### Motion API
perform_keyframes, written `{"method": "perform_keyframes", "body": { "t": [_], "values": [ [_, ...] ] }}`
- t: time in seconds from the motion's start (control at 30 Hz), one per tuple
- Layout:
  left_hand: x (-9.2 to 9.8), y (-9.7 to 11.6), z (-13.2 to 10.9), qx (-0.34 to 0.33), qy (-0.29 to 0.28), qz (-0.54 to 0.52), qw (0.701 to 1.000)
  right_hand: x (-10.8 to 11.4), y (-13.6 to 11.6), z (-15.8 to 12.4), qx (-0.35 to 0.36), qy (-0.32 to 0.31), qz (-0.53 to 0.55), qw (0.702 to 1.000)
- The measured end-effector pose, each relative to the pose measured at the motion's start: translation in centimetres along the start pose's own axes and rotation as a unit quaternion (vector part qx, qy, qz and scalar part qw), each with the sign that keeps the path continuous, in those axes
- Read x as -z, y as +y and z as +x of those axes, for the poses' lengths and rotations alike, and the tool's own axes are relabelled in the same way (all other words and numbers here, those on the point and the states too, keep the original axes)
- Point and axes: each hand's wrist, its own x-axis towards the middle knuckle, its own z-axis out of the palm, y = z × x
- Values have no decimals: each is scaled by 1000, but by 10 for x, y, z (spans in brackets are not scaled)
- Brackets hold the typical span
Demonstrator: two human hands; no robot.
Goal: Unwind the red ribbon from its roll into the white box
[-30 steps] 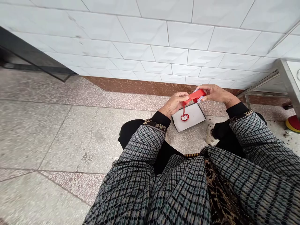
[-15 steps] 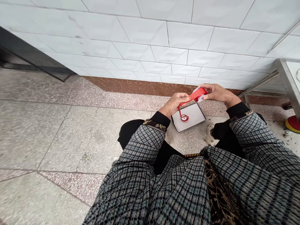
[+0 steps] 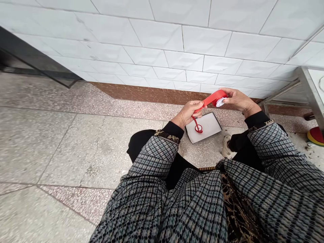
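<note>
A flat white box (image 3: pixel 211 130) with dark edges lies on the speckled floor (image 3: pixel 63 145). It is just below the hands, at 6 o'clock from them. It looks like a lid or a shallow tray, and I cannot tell which. The inside is plain white. The curly end (image 3: pixel 198 128) of a red ribbon (image 3: pixel 206 100) hangs over it, and I cannot tell if the curl touches the box or just dangles above it.

Some things are hard to see. The near corner of the box is hidden behind the left sleeve. A white shoe (image 3: pixel 226 147) peeks out at 4 o'clock from the box, partly covered by the dark trouser leg. At 3 o'clock in the picture a metal table (image 3: pixel 310 86) is cut off by the edge. So is a red and yellow thing (image 3: pixel 316 136) under it, and I cannot tell what that is.

The left hand (image 3: pixel 188 113) is almost closed. Its fingers and thumb pinch the red ribbon. The right hand (image 3: pixel 236 99) is at 2 o'clock from the left hand. Its fingers are bent around a roll (image 3: pixel 219 98) of the ribbon and hold it up in the air. The ribbon runs tight between the two hands, above the box.
</note>
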Motion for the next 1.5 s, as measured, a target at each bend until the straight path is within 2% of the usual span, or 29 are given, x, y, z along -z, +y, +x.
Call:
{"method": "perform_keyframes", "body": {
  "t": [0.17, 0.37, 0.5, 0.63, 0.8, 0.93, 1.13, 1.23, 1.4, 1.5],
  "values": [
    [1, -3, 1, -12, 9, 5, 1000, -3, 5, 2, 27, -10, 5, 1000],
    [0, -13, 10, -38, 32, -6, 999, -17, 22, 9, 37, 1, 94, 995],
    [-1, -19, 13, -20, -7, -15, 1000, -27, 28, 15, 57, -4, 125, 990],
    [0, -21, 14, -23, -45, -36, 998, -28, 23, 19, 66, 6, 132, 989],
    [3, -21, 15, -48, 3, -41, 998, -26, 19, 20, 52, 24, 135, 989],
    [3, -21, 15, -38, 3, -41, 998, -29, 25, 20, 47, 13, 144, 988],
    [3, -22, 16, 7, -31, -71, 997, -39, 36, 22, 61, -6, 151, 987],
    [2, -22, 16, -14, -22, -96, 995, -41, 40, 25, 60, 4, 166, 984],
    [-5, -21, 16, -74, 46, -121, 989, -44, 44, 29, 56, 23, 206, 977],
    [-6, -19, 16, -94, 44, -126, 987, -48, 50, 31, 58, 32, 217, 974]
  ]
}}
